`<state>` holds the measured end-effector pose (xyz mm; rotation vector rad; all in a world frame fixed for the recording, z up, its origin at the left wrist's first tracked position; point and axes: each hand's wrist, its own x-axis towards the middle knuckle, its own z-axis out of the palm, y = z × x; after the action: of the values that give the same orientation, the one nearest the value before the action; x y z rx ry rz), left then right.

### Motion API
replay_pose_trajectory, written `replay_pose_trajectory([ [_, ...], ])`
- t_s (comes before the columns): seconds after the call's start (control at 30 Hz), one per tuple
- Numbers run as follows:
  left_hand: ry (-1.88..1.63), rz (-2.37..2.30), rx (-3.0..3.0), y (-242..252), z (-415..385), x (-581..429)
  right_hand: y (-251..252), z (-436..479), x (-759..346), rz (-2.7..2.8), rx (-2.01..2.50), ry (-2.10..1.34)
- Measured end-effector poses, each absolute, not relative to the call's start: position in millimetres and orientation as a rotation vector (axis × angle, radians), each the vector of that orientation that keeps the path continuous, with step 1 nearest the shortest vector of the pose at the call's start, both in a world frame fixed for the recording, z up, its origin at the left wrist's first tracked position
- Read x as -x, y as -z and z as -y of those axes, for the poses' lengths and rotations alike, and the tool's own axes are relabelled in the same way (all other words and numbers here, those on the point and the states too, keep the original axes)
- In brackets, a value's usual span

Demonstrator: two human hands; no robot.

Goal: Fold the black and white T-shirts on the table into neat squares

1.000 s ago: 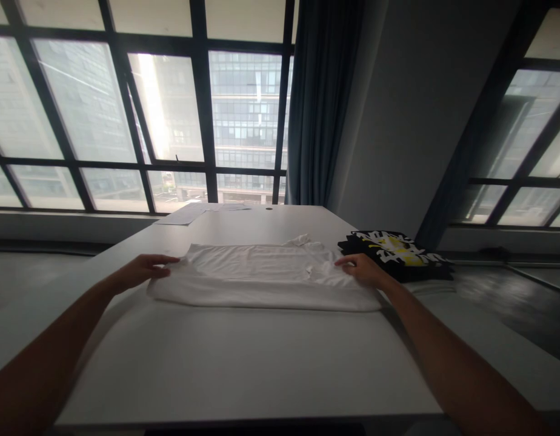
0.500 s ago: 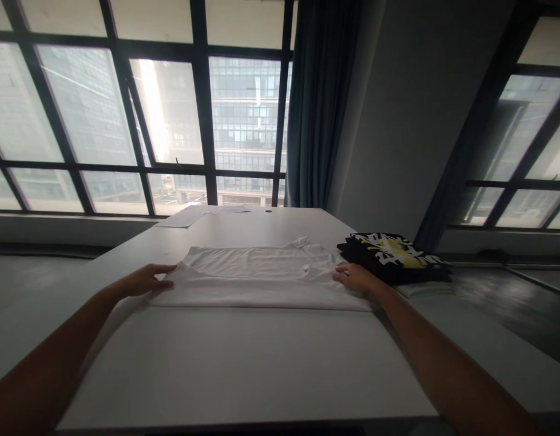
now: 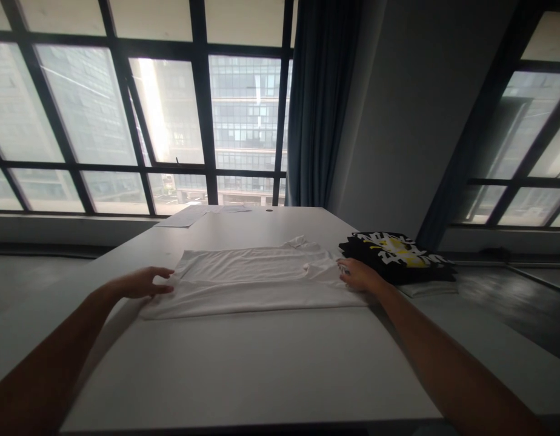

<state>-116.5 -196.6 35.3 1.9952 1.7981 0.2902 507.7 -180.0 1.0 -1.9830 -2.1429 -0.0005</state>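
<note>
A white shirt (image 3: 253, 266) lies lengthwise across the white table, its near side folded over in a long strip. Small creases run along it, and a bunched bit of cloth sticks up at the far right. At the shirt's left end, my left hand (image 3: 146, 283) is open, thumb and fingers apart, with the fingertips at the cloth's edge. My right hand (image 3: 358, 276) rests on the right end with its fingers slightly bent and apart. Part of the cloth beneath the right hand is hidden.
To the right, a stack of black shirts (image 3: 398, 257) with white and yellow print sits on pale folded cloth (image 3: 428, 289). Sheets of paper (image 3: 182, 217) lie at the table's far left. Beyond the table (image 3: 253, 369) are windows and a blue curtain (image 3: 314, 121).
My left hand has moved slightly left and come off the shirt's corner. The folded strip's left end has settled lower and nearer to me. My right hand has barely shifted.
</note>
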Motion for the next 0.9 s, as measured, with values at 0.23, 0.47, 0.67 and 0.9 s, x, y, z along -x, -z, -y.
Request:
replay_pose_trajectory([
  [0.23,-0.349,-1.801,-2.233,-24,188,91,11,179,-473,2.175,1.833,0.132],
  [0.47,-0.591,-1.805,-2.248,-22,185,95,6,168,-446,2.245,1.87,0.205],
  [0.67,-0.758,-1.73,-2.15,-21,184,95,-19,139,-428,2.421,1.778,0.016],
  [0.9,-0.756,-1.904,-2.12,-14,179,99,-26,95,-432,2.3,1.899,-0.046],
])
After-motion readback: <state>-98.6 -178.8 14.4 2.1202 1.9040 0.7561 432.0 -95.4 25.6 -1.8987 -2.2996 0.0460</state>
